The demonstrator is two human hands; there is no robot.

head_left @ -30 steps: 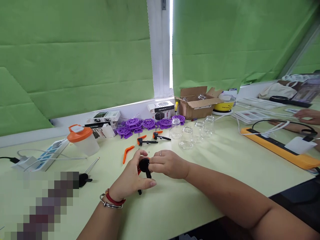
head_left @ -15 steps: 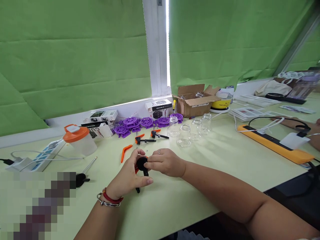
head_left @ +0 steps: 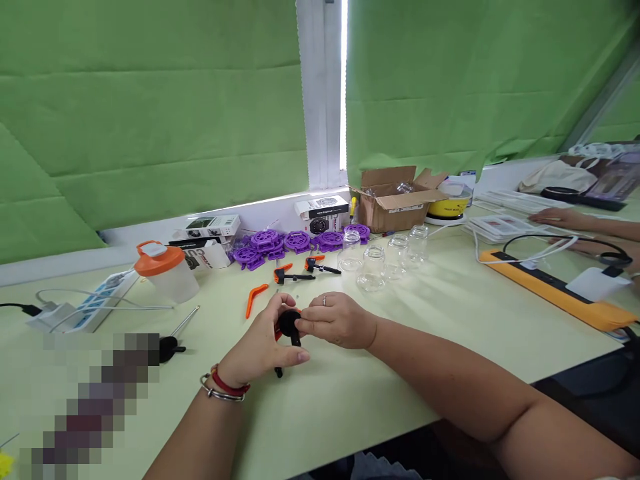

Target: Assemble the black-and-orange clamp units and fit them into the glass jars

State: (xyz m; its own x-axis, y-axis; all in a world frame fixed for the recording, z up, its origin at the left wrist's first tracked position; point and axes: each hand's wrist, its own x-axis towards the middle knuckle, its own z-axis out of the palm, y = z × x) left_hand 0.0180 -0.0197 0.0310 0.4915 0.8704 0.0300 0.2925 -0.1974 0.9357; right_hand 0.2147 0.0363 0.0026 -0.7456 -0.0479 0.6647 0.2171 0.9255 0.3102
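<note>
Nearby, pale yellow-green table [head_left: 320,413], soft shadows across it. Black round-headed piece [head_left: 289,321] held over it, to the right of the orange-lidded bottle [head_left: 173,283] and nearer. Left hand [head_left: 255,343]: fingers curled round the piece, thumb set apart below. Right hand [head_left: 343,320]: fingers bunched, thumb and forefinger pinching the piece's right edge; farther fingertips hidden, cannot tell. Orange bent piece [head_left: 255,299] flat, right of bottle. Clear jars [head_left: 373,270] well to its right; purple parts [head_left: 265,241] right and farther; open carton [head_left: 393,217] farther still. Green blinds [head_left: 150,113] behind bottle. Against half a second back: both grips unchanged; co-worker's hand [head_left: 553,217] now by white stack [head_left: 500,228], far right of bottle.
</note>
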